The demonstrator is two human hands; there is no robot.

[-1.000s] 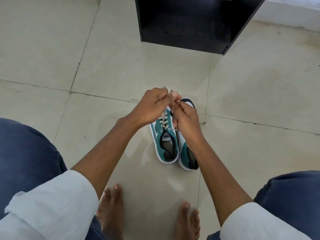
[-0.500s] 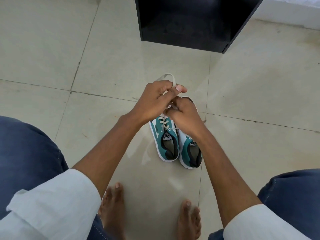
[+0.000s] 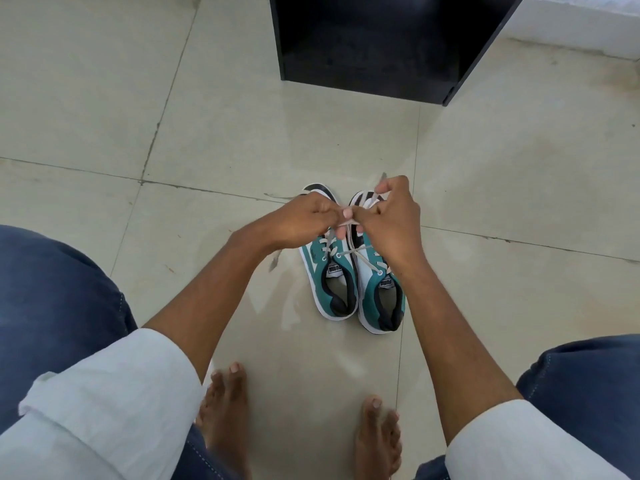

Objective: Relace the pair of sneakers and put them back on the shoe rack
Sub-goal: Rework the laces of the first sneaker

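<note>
Two teal and white sneakers stand side by side on the tiled floor, toes pointing away from me: the left sneaker (image 3: 331, 285) and the right sneaker (image 3: 381, 296). A cream lace (image 3: 360, 252) runs from the left sneaker's eyelets up across to my hands. My left hand (image 3: 301, 221) and my right hand (image 3: 391, 220) meet above the toes, both pinching the lace. The black shoe rack (image 3: 381, 43) stands open on the floor beyond the sneakers.
My bare feet (image 3: 225, 410) rest on the floor just behind the sneakers, and my knees in blue jeans (image 3: 52, 299) sit at both sides. A white wall base (image 3: 571, 26) runs at the far right behind the rack.
My hands have dropped lower and shifted right, drawing the lace loop down. The view has shifted so the sneakers sit further right.
</note>
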